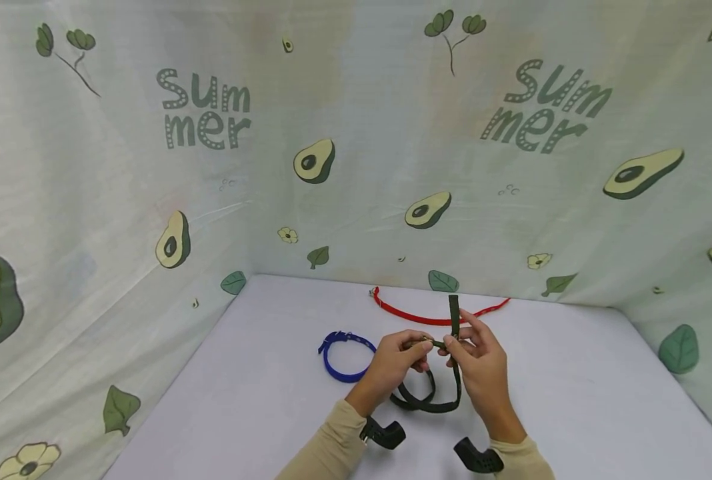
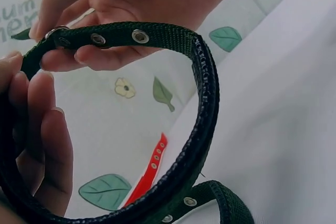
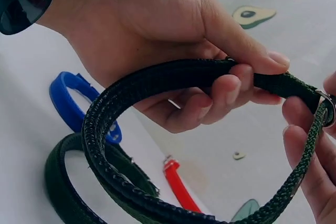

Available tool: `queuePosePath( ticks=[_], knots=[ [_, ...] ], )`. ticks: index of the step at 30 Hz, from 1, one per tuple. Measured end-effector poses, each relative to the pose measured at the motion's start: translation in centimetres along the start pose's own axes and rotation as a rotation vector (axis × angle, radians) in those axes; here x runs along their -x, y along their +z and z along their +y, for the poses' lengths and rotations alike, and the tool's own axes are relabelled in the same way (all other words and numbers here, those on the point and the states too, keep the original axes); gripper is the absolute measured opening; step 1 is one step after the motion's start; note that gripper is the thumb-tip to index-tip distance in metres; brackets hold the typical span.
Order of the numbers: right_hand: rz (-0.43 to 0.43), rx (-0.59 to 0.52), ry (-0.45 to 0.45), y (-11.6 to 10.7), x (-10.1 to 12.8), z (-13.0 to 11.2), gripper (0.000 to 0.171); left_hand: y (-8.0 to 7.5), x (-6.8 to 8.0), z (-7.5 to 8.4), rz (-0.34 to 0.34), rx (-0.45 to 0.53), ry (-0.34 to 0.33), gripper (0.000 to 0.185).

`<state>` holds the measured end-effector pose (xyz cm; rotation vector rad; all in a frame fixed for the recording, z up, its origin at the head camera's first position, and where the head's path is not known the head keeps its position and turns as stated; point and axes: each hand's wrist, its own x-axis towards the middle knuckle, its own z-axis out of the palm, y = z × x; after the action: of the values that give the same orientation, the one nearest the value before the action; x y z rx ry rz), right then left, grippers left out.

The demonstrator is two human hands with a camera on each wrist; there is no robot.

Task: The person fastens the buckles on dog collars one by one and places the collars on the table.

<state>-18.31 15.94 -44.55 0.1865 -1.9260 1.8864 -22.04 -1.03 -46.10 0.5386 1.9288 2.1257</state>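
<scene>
1. While both hands hover above the tabletop (image 1: 572,373), the dark green collar (image 1: 428,397) hangs between them, its loop drooping toward the surface and its free tail (image 1: 454,313) sticking straight up.
2. Left hand (image 1: 392,363): fingers and thumb curled round the strap just short of the metal ring (image 3: 326,109); it looks like a steadying hold, keeping the webbing taut.
3. Right hand (image 1: 479,363): fingertips pinch the strap at the ring end. Its grip is closed on the collar too, thumb and forefinger up near the hardware, which I judge is where the fine work is going on.
4. From the left wrist view, the eyelets (image 2: 139,36) face the camera along the top run of the strap, so the punched end is the part being handled.
5. Around them: a blue collar (image 1: 341,357) lies curled on the tabletop just left of the left hand, and a red collar (image 1: 428,317) stretches flat along the far edge, behind the hands.
6. An avocado-print cloth (image 1: 356,167) walls in the tabletop at the back and on both sides.
7. Nothing blocks the hands; the blue collar is near but apart, the red one well behind. The black wrist cameras (image 1: 479,459) sit below.
</scene>
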Motion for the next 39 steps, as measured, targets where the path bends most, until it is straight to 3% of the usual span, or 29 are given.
queuePosePath(
  ticks=[7, 15, 31, 34, 39],
  knots=[
    [0.068, 0.082, -0.056, -0.4, -0.2, 0.0, 0.049, 0.0, 0.2, 0.0, 0.017, -0.062, 0.020, 0.024],
    [0.065, 0.107, -0.067, -0.9, -0.4, -0.2, 0.047, 0.1, -0.2, -0.1, 0.017, -0.064, 0.017, 0.025],
    [-0.009, 0.094, -0.189, -0.7, 0.1, 0.5, 0.031, -0.1, 0.2, -0.3, 0.063, 0.002, 0.168, 0.025],
    [-0.012, 0.114, -0.204, -0.5, 0.3, -0.7, 0.029, 0.1, 0.1, -0.1, 0.070, 0.003, 0.174, 0.024],
    [-0.003, 0.238, -0.233, 0.2, 0.6, -3.0, 0.027, 0.3, 0.1, 0.1, 0.070, 0.005, 0.165, 0.024]
  ],
)
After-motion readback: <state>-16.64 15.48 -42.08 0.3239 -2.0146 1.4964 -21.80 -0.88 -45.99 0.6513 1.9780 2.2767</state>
